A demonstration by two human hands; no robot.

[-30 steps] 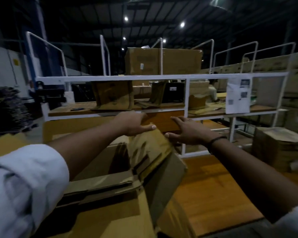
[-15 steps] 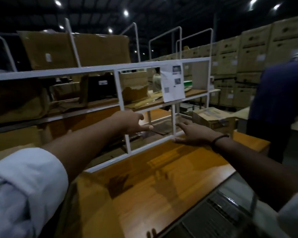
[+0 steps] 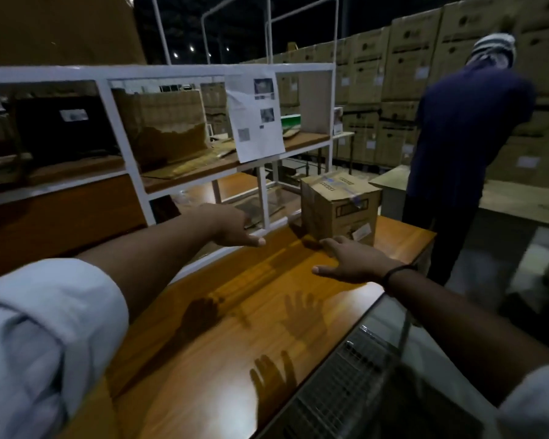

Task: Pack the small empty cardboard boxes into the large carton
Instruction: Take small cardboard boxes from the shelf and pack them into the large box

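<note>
A small taped cardboard box (image 3: 341, 208) stands upright on the far right end of the wooden table (image 3: 222, 337). My right hand (image 3: 351, 259) hovers just in front of its base with fingers spread, holding nothing. My left hand (image 3: 232, 226) reaches out over the table to the left of the box, fingers straight, also holding nothing. The large carton is out of view.
A white metal shelf frame (image 3: 126, 147) runs along the table's far side, holding cardboard pieces and a hanging paper sheet (image 3: 255, 117). A person in dark blue (image 3: 463, 147) stands at the right by stacked cartons (image 3: 393, 74). A metal grille (image 3: 346, 391) lies at the near right.
My view has swung right, away from the large carton with its flattened cardboard. Both hands have let go of it and now reach toward the small box on the table's right end.
</note>
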